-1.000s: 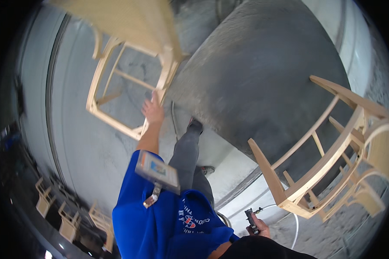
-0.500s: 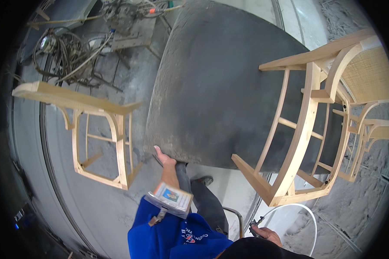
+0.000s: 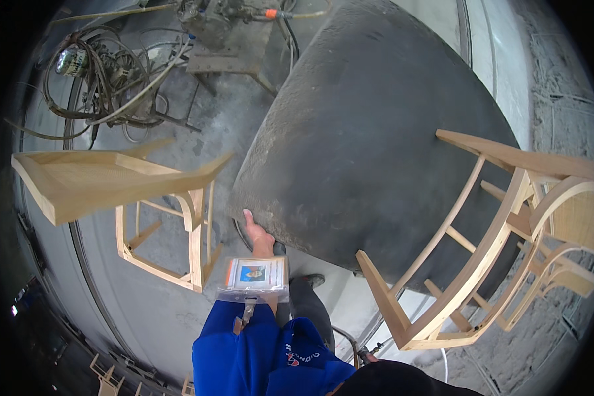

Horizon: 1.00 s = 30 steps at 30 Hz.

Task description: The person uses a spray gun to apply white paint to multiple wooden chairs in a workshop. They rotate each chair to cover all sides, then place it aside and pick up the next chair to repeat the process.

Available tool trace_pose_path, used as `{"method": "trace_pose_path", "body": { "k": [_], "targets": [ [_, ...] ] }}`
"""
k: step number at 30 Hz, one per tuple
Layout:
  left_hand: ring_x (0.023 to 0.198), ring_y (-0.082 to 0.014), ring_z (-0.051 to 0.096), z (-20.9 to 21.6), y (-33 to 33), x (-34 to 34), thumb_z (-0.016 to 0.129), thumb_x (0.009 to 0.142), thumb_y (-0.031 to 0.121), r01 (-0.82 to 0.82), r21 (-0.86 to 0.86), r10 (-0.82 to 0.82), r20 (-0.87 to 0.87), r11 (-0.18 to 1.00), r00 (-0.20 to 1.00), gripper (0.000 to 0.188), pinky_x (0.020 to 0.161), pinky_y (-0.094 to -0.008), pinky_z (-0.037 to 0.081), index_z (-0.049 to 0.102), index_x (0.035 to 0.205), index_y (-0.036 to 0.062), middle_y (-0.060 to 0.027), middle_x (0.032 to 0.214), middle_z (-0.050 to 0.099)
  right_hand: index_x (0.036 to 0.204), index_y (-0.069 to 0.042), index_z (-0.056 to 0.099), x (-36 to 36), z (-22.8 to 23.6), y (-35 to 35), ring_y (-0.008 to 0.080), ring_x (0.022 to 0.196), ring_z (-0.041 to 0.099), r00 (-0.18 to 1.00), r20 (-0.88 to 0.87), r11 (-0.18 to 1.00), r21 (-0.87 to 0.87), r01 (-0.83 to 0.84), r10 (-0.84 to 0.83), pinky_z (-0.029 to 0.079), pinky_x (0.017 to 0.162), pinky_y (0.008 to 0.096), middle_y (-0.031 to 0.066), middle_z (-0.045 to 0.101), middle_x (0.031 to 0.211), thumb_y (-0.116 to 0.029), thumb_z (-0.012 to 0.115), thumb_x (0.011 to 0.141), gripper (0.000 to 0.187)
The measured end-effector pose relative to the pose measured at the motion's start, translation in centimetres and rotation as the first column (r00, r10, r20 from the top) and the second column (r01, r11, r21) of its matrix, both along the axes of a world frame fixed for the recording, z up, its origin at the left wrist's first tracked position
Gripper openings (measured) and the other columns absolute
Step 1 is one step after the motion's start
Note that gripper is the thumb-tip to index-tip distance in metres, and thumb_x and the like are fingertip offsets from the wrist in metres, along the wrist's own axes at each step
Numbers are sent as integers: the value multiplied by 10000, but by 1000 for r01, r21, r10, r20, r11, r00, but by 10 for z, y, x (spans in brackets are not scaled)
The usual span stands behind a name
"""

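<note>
My left hand (image 3: 260, 236) grips the near left corner of a large dark tabletop (image 3: 350, 152), thumb on top and fingers out of sight below the edge. On the tabletop's right part rests an unfinished pale wooden chair (image 3: 472, 274), its legs and stretchers toward me. Low in the picture, my right hand (image 3: 372, 358) is mostly covered by a black shape. It is closed on a small spray gun (image 3: 366, 350) with a white hose (image 3: 444, 365) beside it. Neither hand touches the chair.
Another wooden chair (image 3: 195, 244) stands on the grey floor at left. Coiled hoses and machinery (image 3: 112, 86) lie beyond it, beside a metal stand (image 3: 224, 64). More chair parts (image 3: 571, 274) are at right. A badge (image 3: 254, 274) hangs over my blue shirt.
The tabletop and its chair appear turned slightly clockwise, the chair lower and farther right. My left hand stays on the corner. The right hand with the spray gun has shifted lower and left, more hidden.
</note>
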<state>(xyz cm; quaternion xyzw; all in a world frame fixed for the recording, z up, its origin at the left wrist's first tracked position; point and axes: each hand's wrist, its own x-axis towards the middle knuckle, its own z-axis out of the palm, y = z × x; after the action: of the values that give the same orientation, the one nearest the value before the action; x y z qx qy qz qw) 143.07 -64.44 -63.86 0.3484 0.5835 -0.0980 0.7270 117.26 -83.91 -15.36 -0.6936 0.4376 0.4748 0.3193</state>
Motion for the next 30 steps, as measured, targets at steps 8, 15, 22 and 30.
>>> {"method": "trace_pose_path", "body": {
  "k": [8,15,22,30],
  "targets": [
    [1384,-370,489,8,-38,103,756,919,484,137,83,-138,6,987,990,1067,1119,-564,445,102,1641,49,-193,1593,390,1492,-192,574,37,-15,-40,192,1015,638,975,191,972,225,68,-112,527,836,307,72,661,1227,84,611,838,711],
    [1485,-351,365,-8,-70,185,786,898,475,318,198,-329,24,927,944,1141,1212,-483,323,58,1648,17,-205,1668,259,1481,-195,582,57,-13,-43,224,1009,672,964,237,953,298,45,-119,540,852,325,100,682,1171,11,668,851,668],
    [1507,-371,334,1,-107,242,767,908,493,457,245,-479,38,855,877,1124,1222,-474,303,79,1644,-5,-241,1658,277,1471,-198,589,73,-4,-41,256,1002,706,954,266,942,334,41,-136,553,869,343,129,704,1116,-63,724,865,636],
    [1522,-415,294,14,-96,310,567,943,708,883,470,-753,-580,1,310,1089,1242,-469,266,207,1596,-86,-274,1661,256,1494,-145,550,33,-3,-59,281,1005,725,948,318,942,326,-84,-26,566,883,357,165,711,1071,-91,753,860,668]
  ]
}}
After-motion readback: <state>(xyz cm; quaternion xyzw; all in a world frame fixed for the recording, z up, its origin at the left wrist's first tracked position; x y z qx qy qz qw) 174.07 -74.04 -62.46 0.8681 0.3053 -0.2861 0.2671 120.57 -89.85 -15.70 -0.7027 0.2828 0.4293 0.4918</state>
